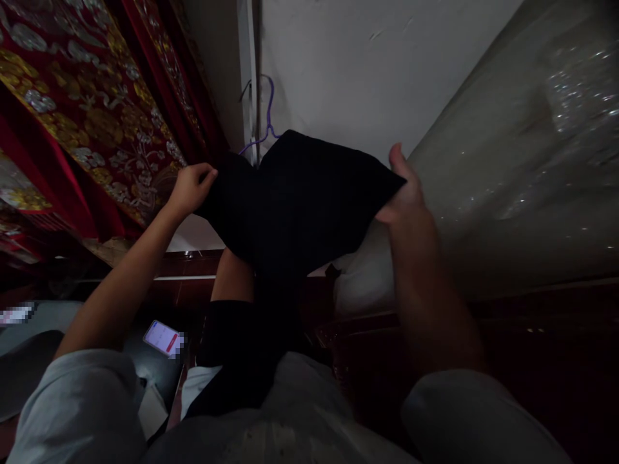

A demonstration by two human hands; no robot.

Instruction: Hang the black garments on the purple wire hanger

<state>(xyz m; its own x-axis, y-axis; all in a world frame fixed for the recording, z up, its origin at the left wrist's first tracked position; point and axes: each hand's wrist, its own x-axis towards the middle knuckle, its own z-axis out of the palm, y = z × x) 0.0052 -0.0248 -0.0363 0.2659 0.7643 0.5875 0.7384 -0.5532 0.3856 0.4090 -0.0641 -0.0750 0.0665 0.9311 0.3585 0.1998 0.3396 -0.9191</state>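
A black garment [294, 200] is stretched out in the air between my two hands, its lower part hanging down over my lap. My left hand [191, 187] pinches its left edge with fingers closed. On the right, my right hand [403, 190] grips the other corner, thumb on top. A purple hanger [267, 122] shows just behind the garment's upper edge, against the white wall.
A red and gold embroidered cloth [91, 96] hangs at the left. A pale sparkling sheet [527, 161] covers the right side. A lit phone [163, 337] lies low at the left beside my knee. Dark wooden furniture [532, 335] runs below the sheet.
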